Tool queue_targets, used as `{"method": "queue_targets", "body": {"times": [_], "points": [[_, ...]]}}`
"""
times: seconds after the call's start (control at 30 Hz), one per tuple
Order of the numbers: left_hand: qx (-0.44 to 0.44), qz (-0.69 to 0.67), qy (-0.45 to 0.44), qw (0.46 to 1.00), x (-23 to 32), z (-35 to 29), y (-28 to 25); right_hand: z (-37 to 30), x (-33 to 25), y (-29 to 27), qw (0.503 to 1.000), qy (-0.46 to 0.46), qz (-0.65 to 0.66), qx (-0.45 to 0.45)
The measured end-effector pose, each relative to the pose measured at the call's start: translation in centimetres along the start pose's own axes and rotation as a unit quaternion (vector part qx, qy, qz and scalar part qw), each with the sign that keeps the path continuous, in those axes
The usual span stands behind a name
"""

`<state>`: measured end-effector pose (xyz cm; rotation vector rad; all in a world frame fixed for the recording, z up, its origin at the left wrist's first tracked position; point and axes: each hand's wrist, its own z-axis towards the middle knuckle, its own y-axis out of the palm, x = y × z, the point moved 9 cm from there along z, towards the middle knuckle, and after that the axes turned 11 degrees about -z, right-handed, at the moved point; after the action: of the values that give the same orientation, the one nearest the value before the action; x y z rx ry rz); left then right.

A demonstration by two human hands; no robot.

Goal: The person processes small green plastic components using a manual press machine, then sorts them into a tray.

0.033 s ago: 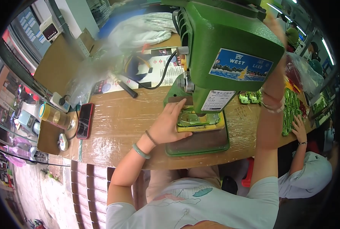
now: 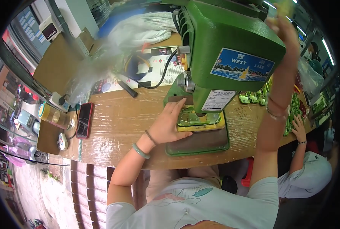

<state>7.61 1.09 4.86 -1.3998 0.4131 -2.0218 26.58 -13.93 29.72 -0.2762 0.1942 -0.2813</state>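
My left hand [image 2: 170,124] steadies a yellow block-like holder [image 2: 220,124] from its left side, fingers reaching toward the back and thumb along the front edge. Set in the holder is a shiny green part [image 2: 195,120]. Both sit on the brown-topped base [image 2: 196,144] of a green drill press [image 2: 204,30], under its head; the tip of the tool is mostly hidden. My right arm is raised along the right side of the press. Up there my right hand [image 2: 282,24] is blurred and partly behind the machine, so its fingers and any grip cannot be made out.
Shiny green parts [image 2: 254,97] lie right of the press, with another person's hand [image 2: 298,129] by a further pile. To the left are a red-edged phone [image 2: 85,120] and a yellow-lidded jar [image 2: 54,116]. A black-handled tool [image 2: 128,89] and white cloth [image 2: 143,28] lie behind.
My right hand and forearm have swung up and to the right beside the press head. My left hand, the holder and the green part stay where they were.
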Motion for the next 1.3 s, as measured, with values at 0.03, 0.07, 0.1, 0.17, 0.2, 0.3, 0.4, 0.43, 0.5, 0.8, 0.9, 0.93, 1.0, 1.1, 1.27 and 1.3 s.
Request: {"method": "queue_targets", "body": {"times": [0.03,0.07,0.1,0.17,0.2,0.3,0.4,0.43,0.5,0.8,0.9,0.93,1.0,1.1,1.27,1.3], "points": [[-0.012,-0.009,0.011,1.0,0.5,0.8,0.6,-0.6,-0.6,-3.5,0.972,0.134,0.193,0.015],[-0.012,-0.005,0.005,1.0,0.4,0.8,0.6,-2.4,-0.7,-3.8,0.88,0.259,0.397,0.027],[-0.012,-0.006,0.005,1.0,0.3,0.8,0.6,-3.2,-1.9,-4.5,0.87,0.202,0.45,-0.01],[-0.001,-0.002,0.019,1.0,0.4,0.7,0.5,-4.9,-3.2,-5.3,0.853,0.146,0.498,-0.047],[-0.003,-0.004,0.019,1.0,0.4,0.8,0.7,-5.6,-3.6,-5.9,0.864,0.133,0.483,-0.042],[0.001,-0.007,0.015,1.0,0.3,0.8,0.6,-6.2,-4.2,-6.4,0.873,0.124,0.47,-0.047],[-0.002,-0.009,0.009,1.0,0.3,1.0,0.6,-6.1,-4.0,-6.4,0.876,0.123,0.464,-0.043],[-0.005,-0.006,0.008,1.0,0.3,1.0,0.6,-6.1,-4.0,-6.4,0.875,0.123,0.465,-0.046],[-0.008,-0.005,0.005,1.0,0.2,1.0,0.6,-6.2,-4.0,-6.3,0.874,0.124,0.468,-0.051],[-0.005,-0.004,0.009,1.0,-0.1,0.9,0.6,-7.4,-4.2,-6.6,0.881,0.105,0.459,-0.047],[-0.012,-0.008,0.001,1.0,0.1,1.1,0.5,-10.2,-4.3,-7.2,0.862,0.124,0.491,0.013],[-0.017,-0.009,0.0,1.0,0.2,1.2,0.6,-12.1,-4.9,-8.1,0.874,0.091,0.472,0.07],[-0.017,-0.004,-0.002,1.0,0.1,1.3,0.6,-13.7,-6.1,-8.7,0.879,0.055,0.456,0.127],[-0.016,0.001,0.005,1.0,0.2,0.9,0.2,-14.7,-5.5,-9.0,0.898,0.12,0.374,0.201],[-0.033,-0.012,-0.004,0.999,-0.3,1.0,0.0,-10.7,-5.4,-8.4,0.901,0.083,0.421,0.055],[-0.032,-0.01,-0.006,0.999,-0.5,0.8,0.1,-9.3,-5.3,-8.2,0.9,0.083,0.424,0.055]]}}
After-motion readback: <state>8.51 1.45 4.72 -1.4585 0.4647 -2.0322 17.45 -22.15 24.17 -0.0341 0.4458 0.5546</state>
